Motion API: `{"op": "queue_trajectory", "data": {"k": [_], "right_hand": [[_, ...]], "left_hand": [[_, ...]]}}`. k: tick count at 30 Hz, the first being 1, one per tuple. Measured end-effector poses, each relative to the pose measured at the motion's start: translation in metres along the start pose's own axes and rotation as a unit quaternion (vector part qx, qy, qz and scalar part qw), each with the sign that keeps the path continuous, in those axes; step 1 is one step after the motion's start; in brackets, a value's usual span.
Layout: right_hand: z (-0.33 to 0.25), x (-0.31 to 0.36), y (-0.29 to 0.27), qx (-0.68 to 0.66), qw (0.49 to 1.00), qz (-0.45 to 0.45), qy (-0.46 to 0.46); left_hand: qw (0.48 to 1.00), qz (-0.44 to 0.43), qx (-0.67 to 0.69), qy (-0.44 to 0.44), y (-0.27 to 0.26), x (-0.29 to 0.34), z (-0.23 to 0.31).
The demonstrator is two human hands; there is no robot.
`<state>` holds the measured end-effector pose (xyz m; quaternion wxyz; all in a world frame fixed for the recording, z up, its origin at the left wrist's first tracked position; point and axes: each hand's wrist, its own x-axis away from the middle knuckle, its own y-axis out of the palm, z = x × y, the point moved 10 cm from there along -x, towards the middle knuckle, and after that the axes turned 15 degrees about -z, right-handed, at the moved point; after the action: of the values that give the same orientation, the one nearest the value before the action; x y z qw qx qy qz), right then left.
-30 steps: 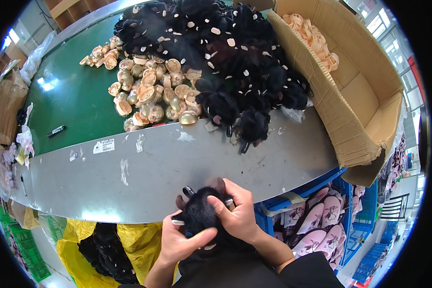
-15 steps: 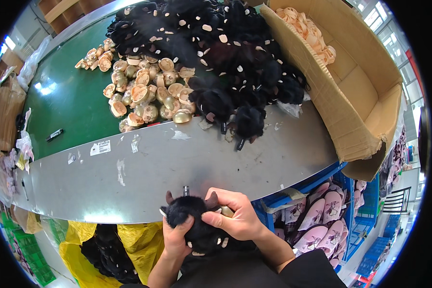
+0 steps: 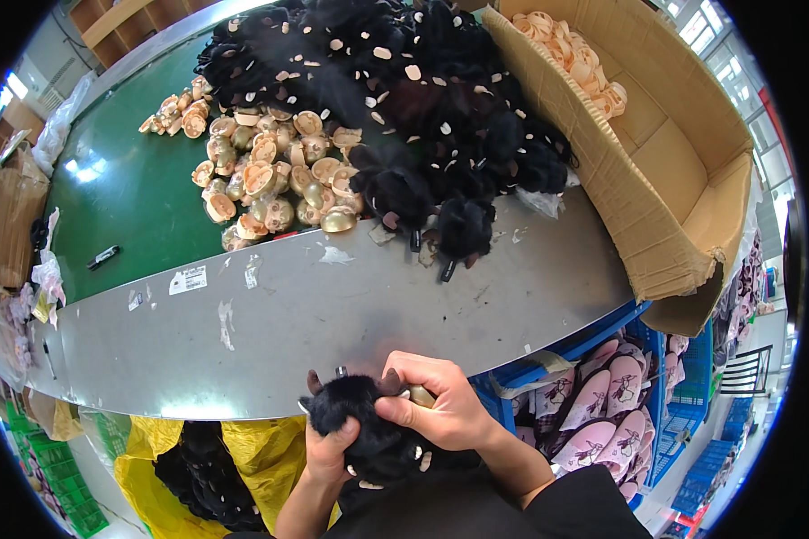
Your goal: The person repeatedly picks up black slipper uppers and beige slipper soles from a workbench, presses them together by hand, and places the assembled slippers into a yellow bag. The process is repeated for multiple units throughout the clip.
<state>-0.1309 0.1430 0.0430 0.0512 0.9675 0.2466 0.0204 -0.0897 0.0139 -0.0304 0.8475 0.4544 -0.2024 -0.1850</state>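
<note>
A small black plush toy with brown horns and pale feet is held between my two hands, just over the table's near edge. My left hand grips its left side, thumb pressed into the fur. On the other side, my right hand pinches the plush near the right horn, thumb and fingers closed. A rounded gold piece sits within my right hand, mostly covered by the fingers. A short dark tab sticks out beyond the toy's head. The toy's far side is hidden.
A grey metal table edge lies ahead, bearing a heap of gold and peach plastic shells and a large pile of black plush pieces. At right stand a cardboard box and blue crates with pink slippers. A yellow bag hangs lower left.
The plush toy has tipped and dropped slightly toward me, and less of the dark tab shows. Both hands keep their grip in nearly the same place.
</note>
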Motion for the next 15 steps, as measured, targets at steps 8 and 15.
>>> {"op": "queue_trajectory", "data": {"k": [8, 15], "right_hand": [[-0.007, -0.004, -0.001, 0.049, 0.999, -0.003, -0.017], [-0.01, -0.003, -0.006, 0.111, 0.993, 0.034, -0.01]], "left_hand": [[0.999, -0.022, 0.034, -0.017, 0.008, -0.004, -0.005], [0.999, -0.002, 0.017, -0.032, 0.006, -0.003, -0.005]]}}
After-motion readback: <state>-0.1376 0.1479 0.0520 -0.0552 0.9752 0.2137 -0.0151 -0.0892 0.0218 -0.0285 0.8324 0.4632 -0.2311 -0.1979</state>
